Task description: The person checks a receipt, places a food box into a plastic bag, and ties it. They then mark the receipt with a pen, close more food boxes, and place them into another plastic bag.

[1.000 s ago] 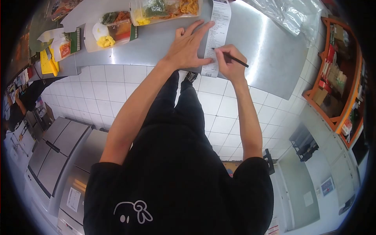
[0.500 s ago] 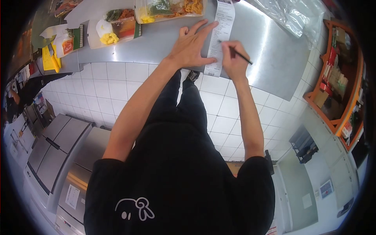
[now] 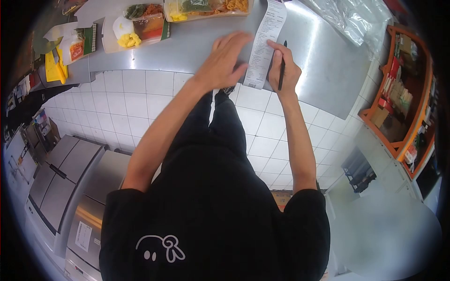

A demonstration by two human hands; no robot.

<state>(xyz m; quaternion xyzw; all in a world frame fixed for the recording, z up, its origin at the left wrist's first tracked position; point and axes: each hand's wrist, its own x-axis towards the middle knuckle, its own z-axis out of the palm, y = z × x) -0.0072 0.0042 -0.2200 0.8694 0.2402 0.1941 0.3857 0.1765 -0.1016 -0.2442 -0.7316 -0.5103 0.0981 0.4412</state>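
Note:
A long printed receipt (image 3: 263, 49) lies on the steel counter (image 3: 187, 47), running toward its near edge. My left hand (image 3: 225, 61) is beside the receipt on its left, slightly blurred, with fingers apart and nothing in it. On the other side, my right hand (image 3: 286, 70) holds a dark pen (image 3: 281, 70), which stands nearly upright in the view. The index fingertip of that hand points at the right edge of the receipt.
Food boxes with egg, greens and rice (image 3: 208, 9) (image 3: 133, 29) stand along the back left. A smaller carton (image 3: 76, 47) and a yellow item (image 3: 56, 68) are at the far left. Clear plastic bags (image 3: 349, 18) lie back right, near an orange shelf (image 3: 382, 68).
My left hand has lifted off the receipt's edge and moved slightly left. In my right hand the pen has turned from writing angle to upright, and the index finger now points at the receipt.

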